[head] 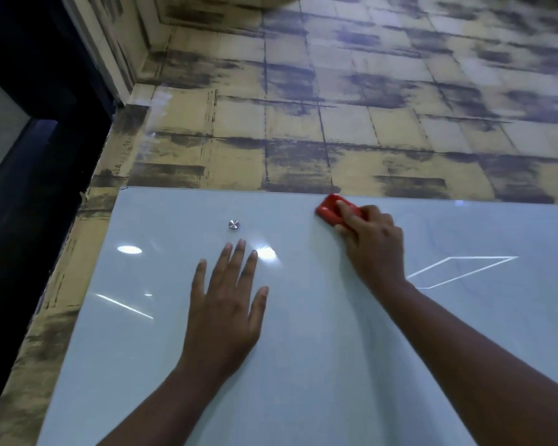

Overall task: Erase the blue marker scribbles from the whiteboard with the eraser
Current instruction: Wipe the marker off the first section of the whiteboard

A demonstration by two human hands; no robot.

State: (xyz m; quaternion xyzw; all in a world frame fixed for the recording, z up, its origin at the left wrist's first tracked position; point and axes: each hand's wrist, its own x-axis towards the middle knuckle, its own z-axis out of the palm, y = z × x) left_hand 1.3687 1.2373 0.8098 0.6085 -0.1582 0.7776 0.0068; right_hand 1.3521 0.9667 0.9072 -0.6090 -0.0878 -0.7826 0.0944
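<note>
Under right hand: red eraser

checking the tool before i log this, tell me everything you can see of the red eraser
The small red plastic-looking block eraser has rounded corners and a glossy top. It lies flat against the pale glossy whiteboard, tilted, at the board's top edge. The right hand grips it, fingers curled over and hiding its right part.

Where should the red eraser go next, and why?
Probably rightward and a little down. The right hand holds the red eraser at the whiteboard top edge, and faint blue scribbles seem to remain just right of it. The left hand rests flat on the board.
</note>
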